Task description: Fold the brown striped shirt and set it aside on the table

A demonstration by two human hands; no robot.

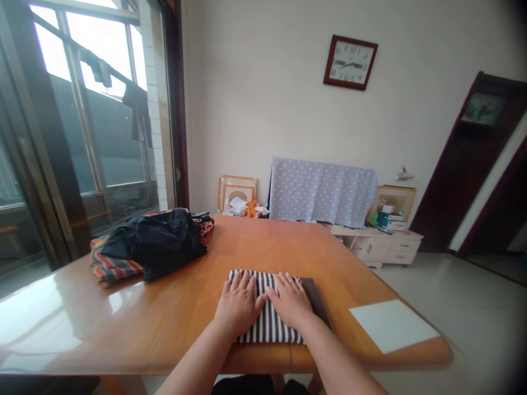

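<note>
So your left hand [239, 304] and right hand [291, 302] lie flat, fingers spread, side by side on the folded striped cloth [269, 323], its long axis running near-to-far.

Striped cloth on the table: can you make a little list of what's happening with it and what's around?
striped cloth: folded flat, near table edge
left hand: palm down, pressing on it
right hand: palm down, pressing beside the left
table: wooden, shiny
clothes pile: dark and striped, far left
white sheet: at right corner
clock: on wall

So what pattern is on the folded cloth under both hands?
Dark and white stripes on the folded cloth, clearest in the head view.
</note>
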